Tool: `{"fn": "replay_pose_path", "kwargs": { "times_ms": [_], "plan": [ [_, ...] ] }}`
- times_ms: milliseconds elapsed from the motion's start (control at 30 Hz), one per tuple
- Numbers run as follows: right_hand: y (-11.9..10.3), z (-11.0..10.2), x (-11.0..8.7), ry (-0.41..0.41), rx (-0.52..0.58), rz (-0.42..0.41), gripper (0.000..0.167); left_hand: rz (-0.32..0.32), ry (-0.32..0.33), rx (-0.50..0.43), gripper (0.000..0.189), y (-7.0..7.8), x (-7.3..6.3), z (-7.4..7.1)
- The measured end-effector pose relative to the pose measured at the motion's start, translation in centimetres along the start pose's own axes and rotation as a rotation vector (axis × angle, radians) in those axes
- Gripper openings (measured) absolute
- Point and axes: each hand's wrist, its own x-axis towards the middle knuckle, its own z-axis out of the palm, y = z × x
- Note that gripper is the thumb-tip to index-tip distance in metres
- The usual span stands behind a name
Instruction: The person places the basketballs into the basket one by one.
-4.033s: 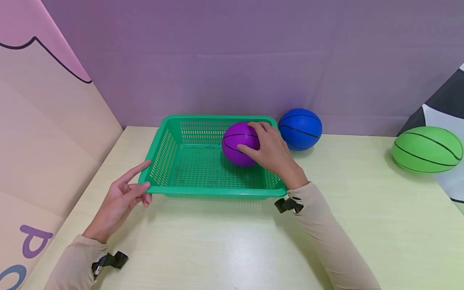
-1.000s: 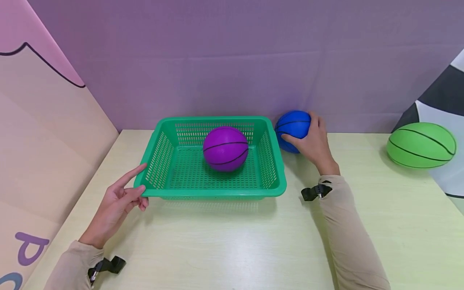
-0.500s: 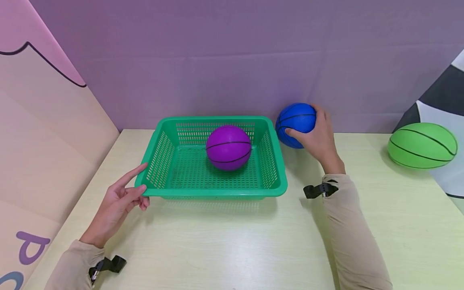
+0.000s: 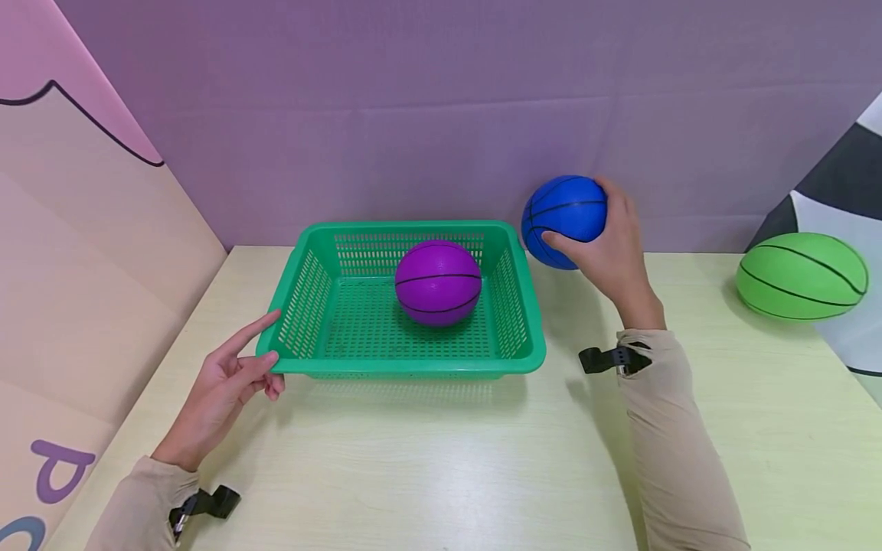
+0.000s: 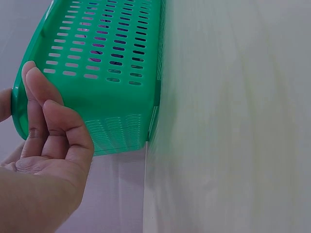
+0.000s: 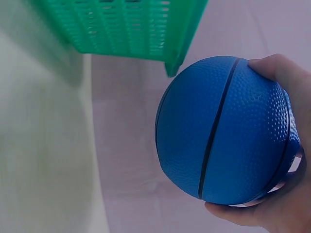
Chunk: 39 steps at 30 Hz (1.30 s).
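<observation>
A green plastic basket (image 4: 413, 366) with slotted walls stands on the table. Its near left corner is pinched by my left hand (image 4: 223, 390), thumb on top of the rim and fingers beneath, as the left wrist view shows of the hand (image 5: 53, 141). Inside the basket sits a purple toy basketball (image 4: 438, 283), right of the middle. My right hand (image 4: 609, 249) grips a blue toy basketball (image 4: 561, 218), raised off the table beside the basket's far right corner. In the right wrist view the thumb and fingers span the blue ball (image 6: 218, 131), near the basket's rim.
A green toy basketball (image 4: 802, 277), slightly squashed in shape, lies at the far right of the table (image 4: 427, 467). A purple cloth backdrop (image 4: 413, 115) rises behind the table's back edge. A printed panel (image 4: 89, 252) borders the left side.
The right hand left the purple ball in the basket, took hold of the blue ball and lifted it upward. The purple ball rolled a little. My left hand stayed on the rim.
</observation>
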Motion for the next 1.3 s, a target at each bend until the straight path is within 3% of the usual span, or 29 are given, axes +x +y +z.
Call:
{"fn": "replay_pose_path", "kwargs": {
  "times_ms": [367, 967, 1300],
  "plan": [
    [-3.4, -0.6, -0.7, 0.034, 0.003, -0.100, 0.093, 0.001, 0.002, 0.017, 0.056, 0.0, 0.0, -0.1],
    [-8.3, -1.6, -2.5, 0.012, 0.031, -0.221, 0.093, -0.008, 0.009, 0.048, 0.056, 0.2, -0.1, 0.0],
    [-10.5, -1.0, -3.7, -0.029, 0.049, -0.299, 0.094, -0.007, 0.014, 0.054, 0.056, 0.2, -0.1, 0.1]
  ]
}}
